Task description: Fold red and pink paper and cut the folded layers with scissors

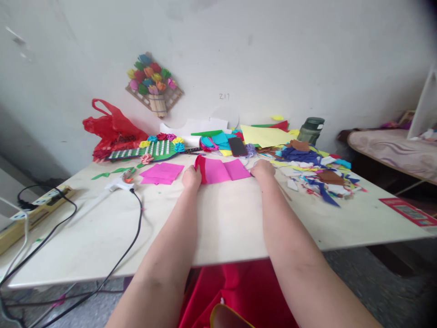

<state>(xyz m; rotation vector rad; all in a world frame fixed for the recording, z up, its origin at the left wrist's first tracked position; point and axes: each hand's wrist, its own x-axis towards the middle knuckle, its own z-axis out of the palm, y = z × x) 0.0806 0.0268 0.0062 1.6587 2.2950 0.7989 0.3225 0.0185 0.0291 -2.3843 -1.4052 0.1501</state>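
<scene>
A bright pink, creased sheet of paper (223,171) lies flat on the pale wooden table (225,223), just past its middle, with a red folded edge at its 9 o'clock end. The left hand (191,176) sits at that end, its fingers closed on the red edge of the sheet. The right hand (262,169) rests at the sheet's 3 o'clock end, knuckles up, touching its lower corner; whether its fingers pinch the paper or only press on it cannot be told. At 9 o'clock from the sheet, just beside the left hand, lies a small stack of pink paper squares (161,173), and further that way a white glue gun (118,184) with a black cable (136,218) trailing toward the near table edge. At 12 o'clock a dark smartphone (237,146) lies among turquoise and yellow sheets. At 3 o'clock spreads a heap of mixed coloured paper scraps (317,175), with a dark green lidded jar (311,130) behind it. At 10 o'clock lie a green board trimmed with paper flowers (150,150) and a red plastic bag (114,130). On the white wall above hangs a paper flower bouquet (153,82).
</scene>
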